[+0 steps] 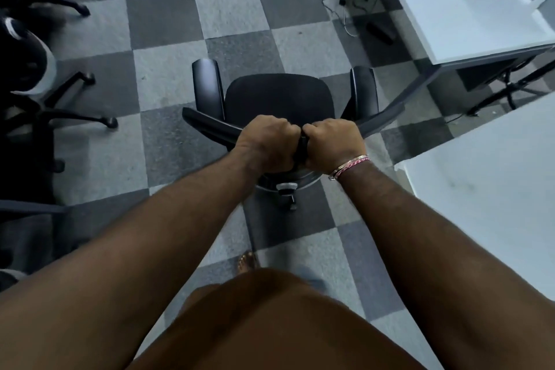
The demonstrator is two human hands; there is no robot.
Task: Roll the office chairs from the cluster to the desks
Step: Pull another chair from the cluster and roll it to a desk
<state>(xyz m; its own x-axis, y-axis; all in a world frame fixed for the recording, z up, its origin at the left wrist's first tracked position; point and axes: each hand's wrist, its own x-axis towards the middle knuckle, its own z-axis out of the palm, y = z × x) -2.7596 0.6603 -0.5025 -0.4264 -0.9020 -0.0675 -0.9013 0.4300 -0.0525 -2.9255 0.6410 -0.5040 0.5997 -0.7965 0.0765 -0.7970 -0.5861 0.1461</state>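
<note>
A black office chair with two armrests stands on the checkered carpet in the middle of the view, its seat facing away from me. My left hand and my right hand sit side by side, both gripping the top edge of its backrest. The right wrist wears a pink and white bracelet. The chair's base is mostly hidden under the seat; one caster shows below my hands. A white desk stands at the upper right and a second white desk at the right.
More black chairs cluster along the left edge, their caster legs reaching onto the carpet. Cables and a power adapter lie on the floor beside the upper desk. Another chair base sits under that desk. My bare foot shows below.
</note>
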